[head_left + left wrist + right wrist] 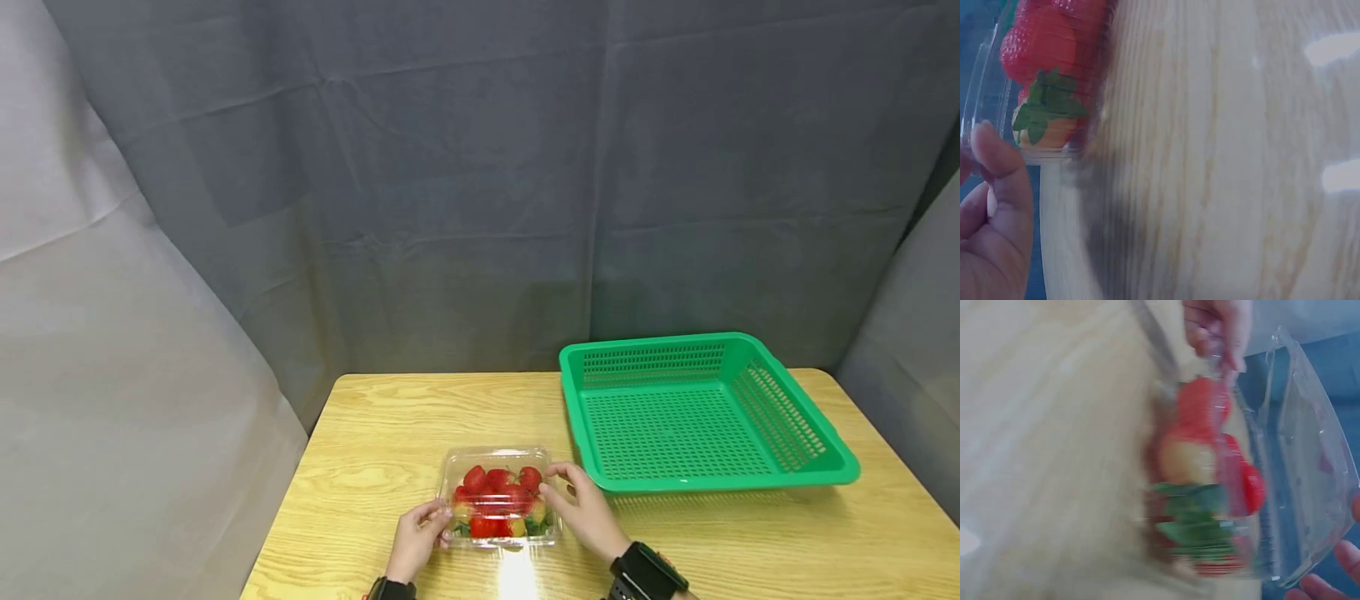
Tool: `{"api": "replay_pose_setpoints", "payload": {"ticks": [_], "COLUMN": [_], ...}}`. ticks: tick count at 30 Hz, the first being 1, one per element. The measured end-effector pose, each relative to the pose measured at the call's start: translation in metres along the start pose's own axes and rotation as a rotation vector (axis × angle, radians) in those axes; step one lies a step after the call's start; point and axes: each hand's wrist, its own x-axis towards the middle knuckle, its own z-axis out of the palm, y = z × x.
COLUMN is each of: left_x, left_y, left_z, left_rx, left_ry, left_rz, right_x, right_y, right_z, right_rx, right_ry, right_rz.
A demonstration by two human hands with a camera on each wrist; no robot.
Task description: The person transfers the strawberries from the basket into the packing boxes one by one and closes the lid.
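A clear plastic clamshell box (504, 540) holds several red strawberries (495, 504) with green leaves. In the right wrist view its lid (1313, 456) stands tilted up from the base. My left hand (420, 537) pinches the box's left edge, and the left wrist view shows this hand (1000, 212) with its thumb at the plastic rim. At the box's upper right, my right hand (588, 512) holds the lid's edge between thumb and fingers. Only fingertips (1349, 557) of that hand show in the right wrist view, which is partly blurred.
A green plastic basket (712, 483) with slotted walls stands to the right of the box, at the back of the wooden table (390, 433). Grey cloth (465, 208) hangs behind the table. Light cloth (135, 375) hangs at the left.
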Motion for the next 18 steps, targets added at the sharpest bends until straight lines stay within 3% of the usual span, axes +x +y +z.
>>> {"api": "replay_pose_setpoints", "payload": {"ticks": [5,12,18], "left_x": [0.0,-0.004,-0.009], "left_y": [-0.005,-0.006,-0.007], "left_z": [-0.003,-0.005,-0.008], "left_rx": [-0.037,-0.235,-0.335], "left_ry": [-0.034,-0.047,-0.101], "left_rz": [0.0,-0.115,-0.152], "right_x": [-0.012,-0.02,-0.022], "right_y": [0.013,0.021,0.027], "right_z": [0.006,0.008,0.008], "right_rx": [0.04,0.023,0.143], "right_ry": [-0.027,-0.065,-0.113], "right_rz": [0.092,0.226,0.258]}}
